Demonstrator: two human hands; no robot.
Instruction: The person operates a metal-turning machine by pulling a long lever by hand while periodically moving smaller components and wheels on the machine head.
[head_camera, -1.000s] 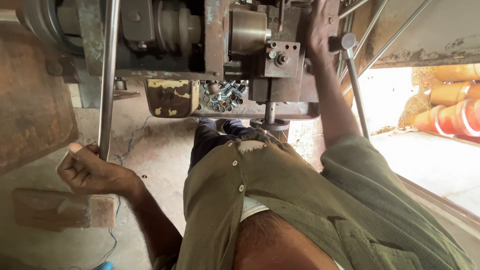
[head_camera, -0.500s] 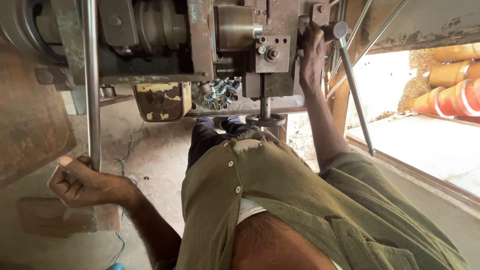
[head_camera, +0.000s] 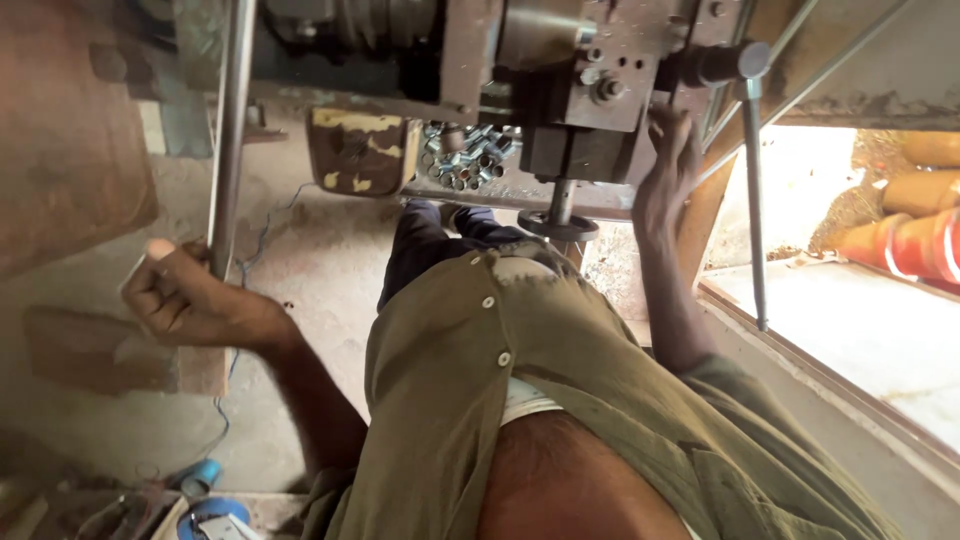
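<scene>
My left hand (head_camera: 190, 295) is closed around the lower end of a long steel rod (head_camera: 232, 130) that runs upward into the grimy metal machine (head_camera: 560, 70). My right hand (head_camera: 668, 165) reaches up to the machine's right side, fingers resting against its housing just below a dark knob with a thin lever handle (head_camera: 752, 180). Whether it grips anything there is hidden. A pile of small shiny metal nuts (head_camera: 462, 155) lies on the machine's ledge between my arms. My olive shirt fills the lower middle of the view.
A rusty yellow-flecked block (head_camera: 360, 150) hangs under the machine. A round handwheel on a shaft (head_camera: 558, 222) sits below the housing. Orange cylinders (head_camera: 910, 235) lie in bright light at right. A brown slab (head_camera: 70, 130) stands left; blue items (head_camera: 205, 495) lie on the dusty floor.
My right hand has slid down from the top of the machine's right side to below the knob. The left hand keeps its hold on the rod; the view has shifted.
</scene>
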